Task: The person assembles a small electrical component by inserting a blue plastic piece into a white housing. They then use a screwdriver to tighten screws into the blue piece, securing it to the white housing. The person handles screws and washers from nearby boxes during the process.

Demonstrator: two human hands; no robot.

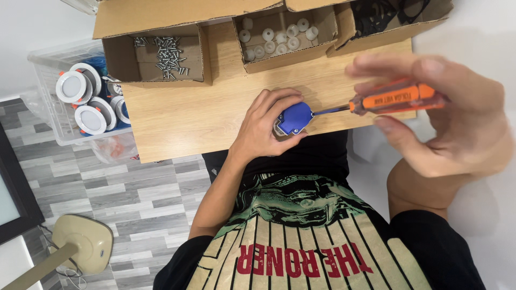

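Observation:
My left hand grips a small blue-capped part with a metal base at the near edge of the wooden table. My right hand holds an orange-handled screwdriver, fingers loosely curled around the handle. The screwdriver's thin shaft runs left and its tip meets the side of the blue part.
Open cardboard boxes stand at the back of the table: one with several screws, one with white round caps, one with black parts. A clear plastic bin of round white lamp fixtures sits left of the table. A beige stand base rests on the floor.

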